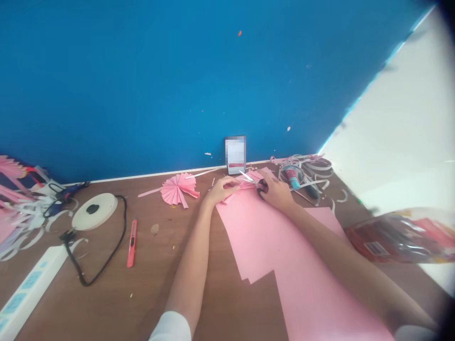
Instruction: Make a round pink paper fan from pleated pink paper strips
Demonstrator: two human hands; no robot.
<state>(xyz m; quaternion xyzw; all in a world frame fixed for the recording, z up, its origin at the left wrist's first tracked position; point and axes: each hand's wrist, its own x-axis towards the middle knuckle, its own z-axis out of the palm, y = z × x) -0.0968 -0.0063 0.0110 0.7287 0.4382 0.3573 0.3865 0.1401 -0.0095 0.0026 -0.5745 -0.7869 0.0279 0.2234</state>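
Note:
My left hand (223,188) is closed on a folded strip of pink paper (245,185) at the far end of a stack of pink paper sheets (284,255) lying on the brown table (159,265). My right hand (275,193) grips black-handled scissors (253,181). Their blades point left and are open at the folded strip. A finished pink paper fan (177,189) lies on the table just left of my left hand.
A red utility knife (131,242), a round white device (94,210) with a black cable, and a white power strip (28,289) lie to the left. White paper strips and a glue tube (293,177) sit at the right. A red plastic packet (398,241) lies near the right edge.

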